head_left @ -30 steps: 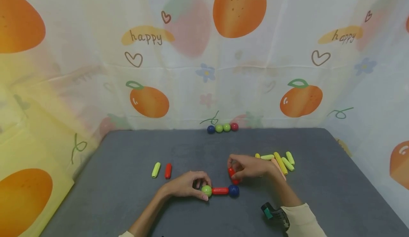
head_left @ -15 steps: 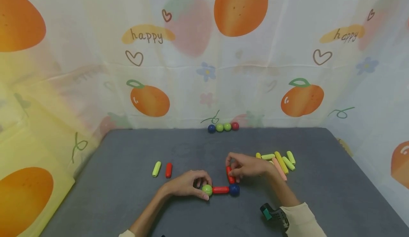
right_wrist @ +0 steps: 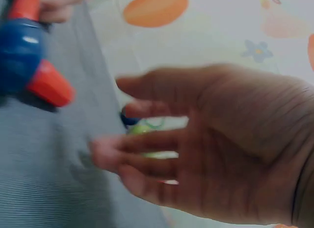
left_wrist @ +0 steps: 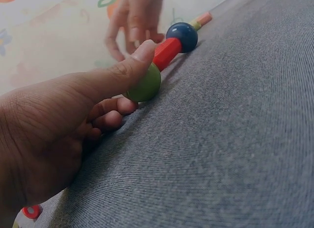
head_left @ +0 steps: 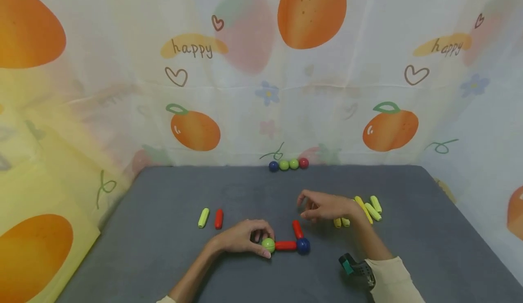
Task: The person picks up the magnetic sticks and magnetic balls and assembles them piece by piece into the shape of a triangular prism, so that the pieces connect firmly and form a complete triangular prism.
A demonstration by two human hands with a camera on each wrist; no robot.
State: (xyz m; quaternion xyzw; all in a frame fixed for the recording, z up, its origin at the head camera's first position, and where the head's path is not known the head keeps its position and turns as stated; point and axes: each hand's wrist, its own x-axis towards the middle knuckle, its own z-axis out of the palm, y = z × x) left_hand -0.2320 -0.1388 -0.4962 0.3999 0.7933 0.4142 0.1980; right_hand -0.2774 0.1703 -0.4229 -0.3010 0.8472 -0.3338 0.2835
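Observation:
My left hand (head_left: 248, 236) pinches a green ball (head_left: 268, 245) between thumb and fingers, close over the grey table. A red stick (head_left: 286, 245) runs from that ball to a dark blue ball (head_left: 303, 246). From the blue ball a second red stick (head_left: 297, 229) points toward the back, making an L shape. My right hand (head_left: 324, 206) is just beyond this second stick, fingers loosely bent and nothing in them; the right wrist view shows its bare palm and the red stick (right_wrist: 51, 84) apart from the fingertips.
Left of the hands lie a light green stick (head_left: 203, 218) and a loose red stick (head_left: 219, 219). Several yellow and green sticks (head_left: 373, 212) lie on the right, partly behind the right arm. A row of several balls (head_left: 283, 165) stands along the table's back edge, before a fruit-printed curtain (head_left: 245, 89).
My right hand has let go of the second red stick, which now stays at the blue ball, and has moved back and right. My left hand keeps its hold on the green ball.

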